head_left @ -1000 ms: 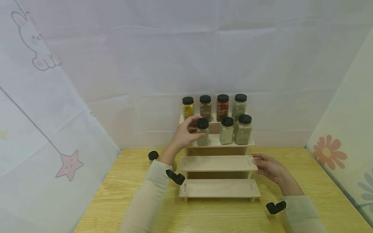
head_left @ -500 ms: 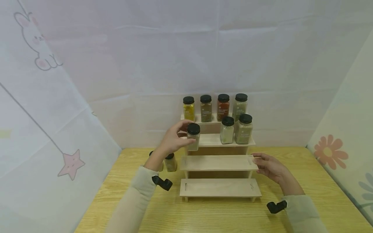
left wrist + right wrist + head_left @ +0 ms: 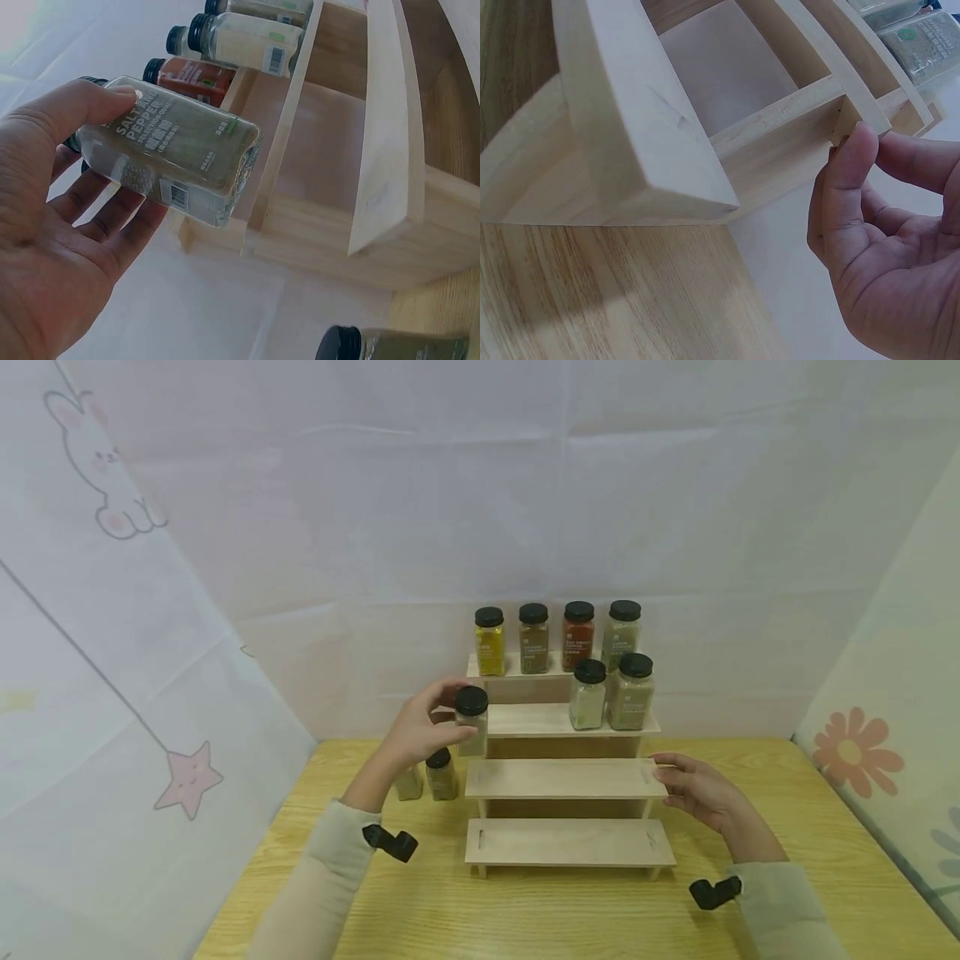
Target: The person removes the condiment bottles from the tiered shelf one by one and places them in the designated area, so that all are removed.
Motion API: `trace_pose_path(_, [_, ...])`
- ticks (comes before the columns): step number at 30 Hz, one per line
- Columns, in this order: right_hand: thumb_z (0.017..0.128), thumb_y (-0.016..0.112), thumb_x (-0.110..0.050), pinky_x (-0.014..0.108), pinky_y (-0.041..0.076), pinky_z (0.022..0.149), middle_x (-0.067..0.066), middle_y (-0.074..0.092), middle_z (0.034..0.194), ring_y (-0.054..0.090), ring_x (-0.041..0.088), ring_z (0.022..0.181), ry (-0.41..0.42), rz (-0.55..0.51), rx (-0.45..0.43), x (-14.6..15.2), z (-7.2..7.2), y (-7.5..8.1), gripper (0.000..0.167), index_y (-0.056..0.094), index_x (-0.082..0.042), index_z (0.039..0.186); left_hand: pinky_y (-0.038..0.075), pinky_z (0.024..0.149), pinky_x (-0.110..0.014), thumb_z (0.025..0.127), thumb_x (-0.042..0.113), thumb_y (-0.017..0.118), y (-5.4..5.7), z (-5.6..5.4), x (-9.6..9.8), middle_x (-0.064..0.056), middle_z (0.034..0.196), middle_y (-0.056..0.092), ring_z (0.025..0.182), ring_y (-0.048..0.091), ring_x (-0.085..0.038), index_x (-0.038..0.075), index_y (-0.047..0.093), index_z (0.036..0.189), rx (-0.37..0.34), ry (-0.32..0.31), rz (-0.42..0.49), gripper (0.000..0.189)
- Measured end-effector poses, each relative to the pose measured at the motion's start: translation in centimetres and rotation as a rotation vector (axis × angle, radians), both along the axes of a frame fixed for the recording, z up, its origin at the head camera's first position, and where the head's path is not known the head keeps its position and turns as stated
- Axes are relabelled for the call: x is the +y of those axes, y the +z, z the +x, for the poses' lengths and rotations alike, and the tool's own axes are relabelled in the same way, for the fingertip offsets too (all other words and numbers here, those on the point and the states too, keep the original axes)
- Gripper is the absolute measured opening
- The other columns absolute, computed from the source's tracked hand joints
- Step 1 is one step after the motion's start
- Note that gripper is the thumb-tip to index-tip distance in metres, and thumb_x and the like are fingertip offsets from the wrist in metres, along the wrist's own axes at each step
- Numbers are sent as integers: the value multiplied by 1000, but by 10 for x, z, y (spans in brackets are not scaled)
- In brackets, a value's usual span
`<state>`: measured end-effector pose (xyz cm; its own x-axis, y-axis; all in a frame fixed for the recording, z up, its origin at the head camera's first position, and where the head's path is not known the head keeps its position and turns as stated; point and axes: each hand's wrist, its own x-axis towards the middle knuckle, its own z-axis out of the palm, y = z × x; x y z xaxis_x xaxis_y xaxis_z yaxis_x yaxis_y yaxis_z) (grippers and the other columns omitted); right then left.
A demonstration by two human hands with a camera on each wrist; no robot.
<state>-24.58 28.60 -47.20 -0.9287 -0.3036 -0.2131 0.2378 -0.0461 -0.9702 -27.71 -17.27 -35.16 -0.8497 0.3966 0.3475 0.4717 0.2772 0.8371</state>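
A square spice jar with a black lid is held by my left hand, in front of the left end of the tiered wooden rack. In the left wrist view, this salt and pepper jar is tilted, with my thumb over it and my fingers beneath. My right hand pinches the right end of the rack's second step from the bottom. The right wrist view shows its thumb and forefinger at that board's corner.
On the top step stand several jars, among them a yellow one and a red one. Two pale jars occupy the right of the step below. Left of the rack, two more jars stand on the wooden table.
My left hand has brought the salt and pepper jar leftward and slightly down, off the second step from the top. The right hand stays at the rack's edge.
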Motion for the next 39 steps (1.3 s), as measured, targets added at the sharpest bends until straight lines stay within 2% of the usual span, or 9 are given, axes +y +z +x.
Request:
trace_pose_path(4, [104,59,-16,27,57,74,0,48,97,56,8,72,1,-10,-2,0,0,-1,60,29,1,154,51,101,-39,82,6,84,-4,4,-13,-12,124,62,117,58,-28,10,54,140,-21,8,-1,65])
trace_pose_path(9, [104,59,-18,27,57,75,3,46,107,56,7,72,-2,17,3,1,0,-1,63,27,1,155,51,102,-42,83,7,83,-9,4,-31,-12,126,61,117,58,-26,9,53,141,-23,1,-10,65])
trace_pose_path(18, [105,57,-16,26,57,74,0,48,97,56,6,72,4,5,11,0,-1,1,67,20,5,156,52,95,-27,84,7,84,-21,5,-60,-11,126,61,115,59,-20,10,54,140,-16,10,5,63])
trace_pose_path(26, [104,58,-16,25,57,74,-1,49,96,57,6,71,-2,-5,2,0,-1,-1,57,32,-1,153,52,92,-26,84,2,82,-36,6,-87,-7,128,59,115,59,-15,5,49,142,-46,-15,62,67])
trace_pose_path(31, [104,58,-16,25,57,74,-2,50,93,54,6,69,-2,2,4,0,-1,-1,62,27,2,155,52,92,-24,85,3,81,-43,8,-105,-4,130,59,116,60,-13,5,47,144,-64,18,61,69])
trace_pose_path(39, [105,58,-17,26,57,74,1,47,100,52,5,68,-8,11,3,-1,0,-1,64,25,2,156,52,95,-24,87,5,80,-57,10,-132,-5,137,58,120,58,-11,11,47,149,-72,50,57,71])
